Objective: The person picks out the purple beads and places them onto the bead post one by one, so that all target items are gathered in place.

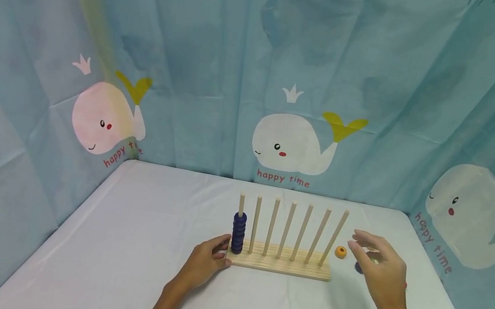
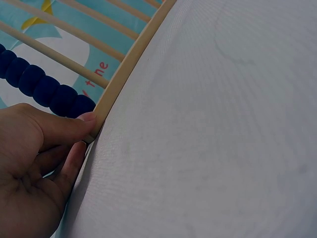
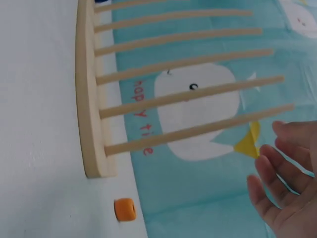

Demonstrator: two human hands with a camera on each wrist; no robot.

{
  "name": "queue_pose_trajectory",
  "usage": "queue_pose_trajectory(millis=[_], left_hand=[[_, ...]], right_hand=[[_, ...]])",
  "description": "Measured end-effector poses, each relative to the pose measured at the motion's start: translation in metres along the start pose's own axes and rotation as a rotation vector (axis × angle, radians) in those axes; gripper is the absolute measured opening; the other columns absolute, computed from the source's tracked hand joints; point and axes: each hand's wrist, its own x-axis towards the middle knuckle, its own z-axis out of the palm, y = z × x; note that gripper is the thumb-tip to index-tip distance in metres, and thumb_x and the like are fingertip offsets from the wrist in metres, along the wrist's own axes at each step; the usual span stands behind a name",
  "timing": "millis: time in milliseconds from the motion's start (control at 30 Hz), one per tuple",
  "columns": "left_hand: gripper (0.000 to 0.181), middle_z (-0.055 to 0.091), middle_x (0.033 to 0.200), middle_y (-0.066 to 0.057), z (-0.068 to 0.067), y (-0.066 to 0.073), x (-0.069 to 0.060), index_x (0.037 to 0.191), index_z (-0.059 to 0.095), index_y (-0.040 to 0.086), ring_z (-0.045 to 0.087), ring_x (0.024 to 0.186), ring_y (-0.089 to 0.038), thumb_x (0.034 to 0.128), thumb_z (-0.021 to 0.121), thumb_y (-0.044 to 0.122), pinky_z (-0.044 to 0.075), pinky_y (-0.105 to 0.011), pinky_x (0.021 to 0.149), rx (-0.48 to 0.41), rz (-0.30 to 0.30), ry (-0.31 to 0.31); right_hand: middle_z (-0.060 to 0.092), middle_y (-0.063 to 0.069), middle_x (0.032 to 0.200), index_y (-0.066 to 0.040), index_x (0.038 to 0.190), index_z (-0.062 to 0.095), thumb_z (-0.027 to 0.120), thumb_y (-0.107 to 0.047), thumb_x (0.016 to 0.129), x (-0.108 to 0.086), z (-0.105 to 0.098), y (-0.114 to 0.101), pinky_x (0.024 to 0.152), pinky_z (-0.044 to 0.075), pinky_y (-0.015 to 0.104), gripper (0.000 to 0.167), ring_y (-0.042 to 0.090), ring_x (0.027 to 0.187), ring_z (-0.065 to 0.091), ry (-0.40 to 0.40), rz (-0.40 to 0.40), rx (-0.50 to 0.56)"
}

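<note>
A wooden peg stand [image 1: 278,266] with several upright pegs stands on the table. Dark blue beads [image 1: 238,233] are stacked on its leftmost peg; the other pegs are bare. My left hand [image 1: 204,261] pinches the left end of the base, the thumb [image 2: 69,130] on top beside the lowest bead. To the right of the stand, my right hand [image 1: 382,275] is raised with its fingers loosely bent and nothing between them. In the right wrist view its fingers [image 3: 275,173] are apart from the pegs. An orange bead [image 1: 340,252] lies between the stand and this hand.
A dark blue bead [image 1: 359,267] shows partly behind my right hand, with bits of yellow-green and red there mostly hidden. White cloth covers the table [image 1: 137,245]. A blue whale-print curtain [image 1: 214,60] hangs behind and along both sides.
</note>
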Motion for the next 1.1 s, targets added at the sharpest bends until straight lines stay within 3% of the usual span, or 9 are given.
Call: queue_pose_trajectory(millis=[167, 333, 700, 900, 1000, 1100], left_hand=[[0.065, 0.064, 0.142, -0.024, 0.0, 0.0, 0.0, 0.155, 0.051, 0.001, 0.066, 0.129, -0.037, 0.0954, 0.077, 0.004, 0.059, -0.03, 0.106, -0.005, 0.007, -0.002], [0.065, 0.063, 0.143, -0.024, 0.0, 0.001, 0.0, 0.155, 0.051, 0.001, 0.065, 0.131, -0.036, 0.0957, 0.077, 0.005, 0.058, -0.03, 0.107, -0.018, -0.003, -0.006], [0.064, 0.063, 0.144, -0.022, -0.001, -0.001, 0.0, 0.156, 0.05, 0.002, 0.064, 0.133, -0.035, 0.0963, 0.076, 0.005, 0.057, -0.029, 0.108, -0.01, -0.006, -0.003], [0.065, 0.063, 0.144, -0.022, 0.0, -0.002, 0.001, 0.156, 0.05, 0.002, 0.064, 0.133, -0.034, 0.0963, 0.076, 0.004, 0.057, -0.029, 0.108, -0.019, -0.006, -0.001], [0.065, 0.064, 0.143, -0.022, 0.0, -0.001, 0.001, 0.156, 0.05, 0.002, 0.064, 0.132, -0.035, 0.0959, 0.076, 0.003, 0.058, -0.029, 0.107, -0.017, -0.005, -0.002], [0.065, 0.064, 0.143, -0.023, 0.0, -0.001, 0.001, 0.156, 0.051, 0.002, 0.064, 0.132, -0.035, 0.0958, 0.076, 0.003, 0.058, -0.029, 0.107, -0.019, -0.001, -0.001]], right_hand=[[0.077, 0.012, 0.121, -0.007, 0.134, 0.071, 0.073, -0.024, 0.102, -0.001, -0.004, 0.008, 0.084, 0.043, -0.003, 0.036, -0.019, 0.098, 0.054, 0.017, 0.096, -0.034], [0.077, 0.015, 0.122, -0.007, 0.138, 0.069, 0.073, -0.026, 0.102, -0.003, -0.004, 0.021, 0.082, 0.042, -0.005, 0.041, -0.016, 0.097, 0.056, 0.004, 0.139, -0.046], [0.073, 0.018, 0.131, -0.003, 0.142, 0.064, 0.073, -0.024, 0.102, -0.005, -0.001, 0.053, 0.084, 0.04, -0.002, 0.046, 0.032, 0.115, 0.067, -0.044, 0.215, -0.096], [0.068, 0.022, 0.138, -0.001, 0.145, 0.061, 0.074, -0.023, 0.101, -0.007, -0.001, 0.063, 0.082, 0.04, -0.003, 0.051, 0.039, 0.121, 0.065, -0.092, 0.281, -0.098], [0.066, 0.024, 0.141, 0.001, 0.146, 0.059, 0.074, -0.022, 0.101, -0.007, -0.001, 0.067, 0.089, 0.053, 0.011, 0.052, 0.041, 0.123, 0.064, -0.123, 0.301, -0.113], [0.064, 0.029, 0.14, 0.004, 0.145, 0.057, 0.073, -0.021, 0.101, -0.007, 0.0, 0.07, 0.101, 0.06, 0.045, 0.053, 0.047, 0.126, 0.061, -0.154, 0.319, -0.118]])
